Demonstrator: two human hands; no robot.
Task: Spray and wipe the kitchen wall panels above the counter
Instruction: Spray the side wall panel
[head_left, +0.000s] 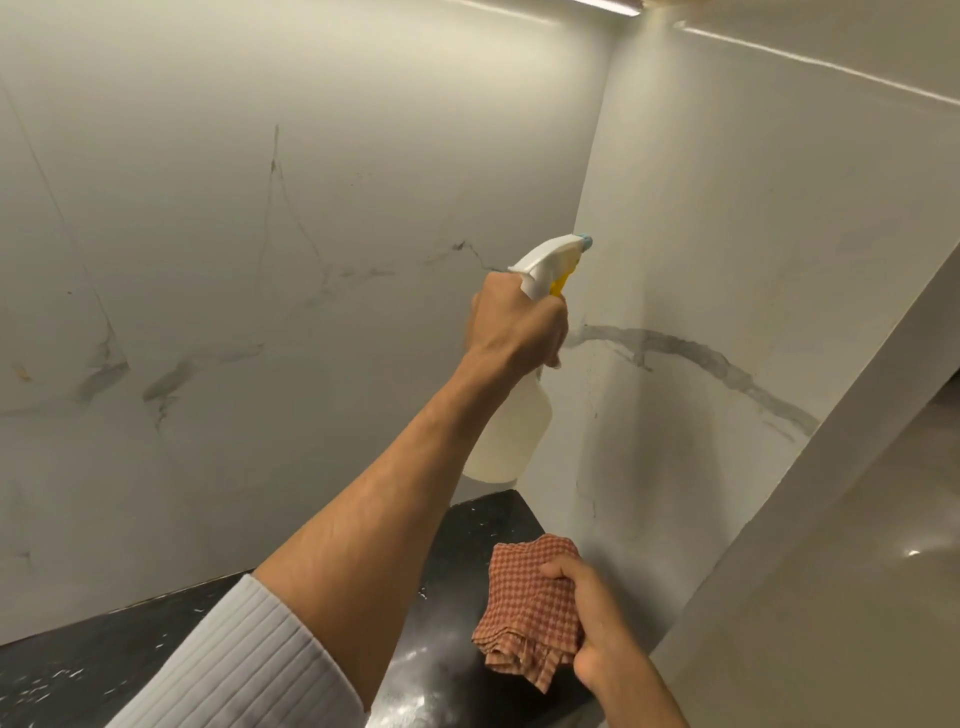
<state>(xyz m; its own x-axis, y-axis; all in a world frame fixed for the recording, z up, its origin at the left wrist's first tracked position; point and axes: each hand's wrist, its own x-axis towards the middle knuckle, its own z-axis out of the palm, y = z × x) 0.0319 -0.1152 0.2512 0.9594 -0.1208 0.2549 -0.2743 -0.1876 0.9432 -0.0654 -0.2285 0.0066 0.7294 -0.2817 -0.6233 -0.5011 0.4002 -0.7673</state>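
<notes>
My left hand (517, 325) is raised and shut on a translucent spray bottle (511, 426) with a white head, a yellow trigger and a blue nozzle. The nozzle points at the corner where the back wall panel (234, 234) meets the side wall panel (727, 234). Both panels are white marble with grey veins. Lower down, my right hand (592, 629) grips a folded red-and-white checked cloth (524, 608) just above the counter, close to the side panel.
A black speckled counter (457, 561) runs along the foot of the back panel. A pale slanted edge of the side wall (831, 467) rises at the right, with a glossy floor beyond. A light strip (608, 4) glows at the top.
</notes>
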